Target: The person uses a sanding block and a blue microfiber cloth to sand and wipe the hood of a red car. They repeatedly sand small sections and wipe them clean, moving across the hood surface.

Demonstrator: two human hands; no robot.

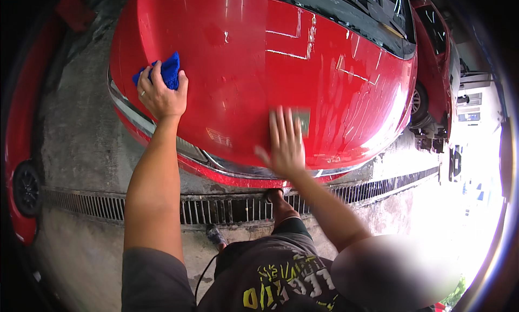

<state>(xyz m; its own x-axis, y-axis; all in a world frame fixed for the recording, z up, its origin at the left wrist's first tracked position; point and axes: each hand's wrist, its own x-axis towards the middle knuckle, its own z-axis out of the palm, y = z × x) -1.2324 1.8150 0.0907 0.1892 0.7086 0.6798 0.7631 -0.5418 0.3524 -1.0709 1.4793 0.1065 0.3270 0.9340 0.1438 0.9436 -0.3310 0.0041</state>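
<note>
My left hand (163,96) is closed over a bunched blue cloth (171,71), pressed on the left side of a red car hood (238,79). My right hand (286,144) lies flat near the hood's front edge, fingers stretched out and slightly smeared by motion. Under its fingers is a thin grey-green square sheet (305,123), seemingly sandpaper, which shows at their right side. The hood looks dull and matte on the left and glossy on the right, with a sharp line between. Wet streaks and light reflections lie on it.
A windshield with wipers (373,20) borders the hood at the back. Another red car (435,58) stands at the right, and a third, with a dark wheel (27,188), at the left. A metal drain grate (221,209) crosses the concrete floor (75,242) by my feet.
</note>
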